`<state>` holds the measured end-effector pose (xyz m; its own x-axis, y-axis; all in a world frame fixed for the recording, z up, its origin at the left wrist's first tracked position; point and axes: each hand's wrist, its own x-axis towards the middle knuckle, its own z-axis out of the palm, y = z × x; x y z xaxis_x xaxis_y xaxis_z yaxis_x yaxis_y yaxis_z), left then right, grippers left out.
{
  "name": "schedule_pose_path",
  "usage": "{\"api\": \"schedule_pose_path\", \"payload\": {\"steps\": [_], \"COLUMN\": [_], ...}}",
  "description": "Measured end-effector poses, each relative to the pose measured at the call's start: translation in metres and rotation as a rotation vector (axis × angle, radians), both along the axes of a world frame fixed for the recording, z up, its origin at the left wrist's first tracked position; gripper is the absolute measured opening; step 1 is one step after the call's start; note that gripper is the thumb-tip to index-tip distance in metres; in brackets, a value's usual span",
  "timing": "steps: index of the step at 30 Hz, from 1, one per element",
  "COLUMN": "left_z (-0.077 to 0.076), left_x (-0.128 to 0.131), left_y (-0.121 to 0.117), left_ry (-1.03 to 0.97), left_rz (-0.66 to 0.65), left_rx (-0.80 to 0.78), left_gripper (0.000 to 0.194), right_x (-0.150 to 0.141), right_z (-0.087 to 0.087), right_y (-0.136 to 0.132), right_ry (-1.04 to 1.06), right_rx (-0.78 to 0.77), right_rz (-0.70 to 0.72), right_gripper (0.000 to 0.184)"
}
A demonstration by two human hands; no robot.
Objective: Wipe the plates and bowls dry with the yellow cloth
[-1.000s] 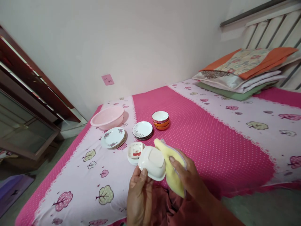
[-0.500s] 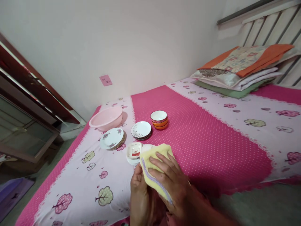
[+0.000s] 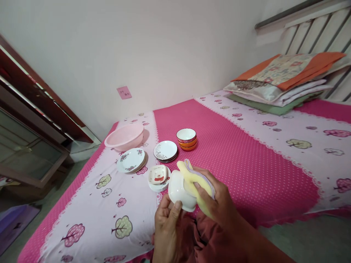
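A white bowl [image 3: 179, 190] is tilted on its side, its outer wall facing me. My left hand [image 3: 167, 221] grips it from below, thumb on its wall. A yellow cloth [image 3: 201, 186] with a purple edge is in my right hand [image 3: 219, 197], fingers closed round it and pressing it against the bowl's right side. Just beyond, a small square dish [image 3: 157, 174] with a red print sits on white plates [image 3: 158, 188]. The inside of the held bowl is hidden.
Dark-rimmed saucers [image 3: 165, 149], stacked orange bowls [image 3: 187, 140], flowered plates [image 3: 131, 160] and a pink basin [image 3: 124, 137] stand on the bedspread [image 3: 241, 164]. Folded bedding [image 3: 282, 82] lies at the back right, by the white headboard [image 3: 323, 33]. A wall closes the far side.
My right hand and the cloth have shifted right, from covering the bowl to its side. The bowl's white outer wall now shows, with my left thumb on it.
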<state>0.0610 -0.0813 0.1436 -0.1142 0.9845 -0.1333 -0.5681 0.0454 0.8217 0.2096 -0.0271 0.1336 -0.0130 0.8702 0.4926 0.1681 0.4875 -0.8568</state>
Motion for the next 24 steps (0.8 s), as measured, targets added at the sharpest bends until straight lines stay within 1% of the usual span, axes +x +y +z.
{"api": "schedule_pose_path", "payload": {"steps": [3, 5, 9, 11, 13, 15, 17, 20, 22, 24], "left_z": [0.003, 0.005, 0.009, 0.010, 0.009, 0.007, 0.005, 0.001, 0.000, 0.000], "left_x": [0.005, 0.006, 0.006, 0.006, 0.005, 0.004, 0.002, -0.003, -0.009, -0.014], "left_y": [0.004, 0.007, 0.009, 0.010, 0.010, 0.009, 0.009, 0.011, 0.013, 0.015], "left_ry": [-0.092, -0.113, -0.121, -0.110, -0.093, -0.084, -0.109, -0.170, -0.172, -0.156], "left_rz": [0.058, 0.083, 0.116, 0.116, 0.121, 0.127, 0.132, 0.163, 0.182, 0.177], "left_rx": [-0.056, -0.094, -0.151, -0.145, -0.117, -0.097, -0.100, -0.118, -0.096, -0.059], "left_gripper": [0.044, 0.046, 0.047, 0.045, 0.043, 0.041, 0.037, 0.034, 0.033, 0.032], "right_x": [0.002, 0.003, -0.001, -0.008, -0.016, -0.022, -0.023, -0.017, -0.011, -0.005], "right_z": [-0.014, -0.014, 0.003, 0.012, 0.018, 0.020, 0.019, 0.018, 0.016, 0.014], "right_y": [-0.020, -0.030, -0.031, -0.028, -0.027, -0.029, -0.035, -0.042, -0.045, -0.046], "right_ry": [-0.134, -0.242, -0.359, -0.422, -0.518, -0.602, -0.635, -0.638, -0.682, -0.733], "right_rx": [0.070, 0.147, 0.322, 0.388, 0.450, 0.469, 0.447, 0.452, 0.476, 0.503], "right_rz": [0.008, 0.021, -0.043, -0.075, -0.071, -0.039, -0.002, 0.097, 0.181, 0.228], "right_gripper": [0.047, 0.052, 0.059, 0.058, 0.057, 0.059, 0.063, 0.065, 0.063, 0.060]}}
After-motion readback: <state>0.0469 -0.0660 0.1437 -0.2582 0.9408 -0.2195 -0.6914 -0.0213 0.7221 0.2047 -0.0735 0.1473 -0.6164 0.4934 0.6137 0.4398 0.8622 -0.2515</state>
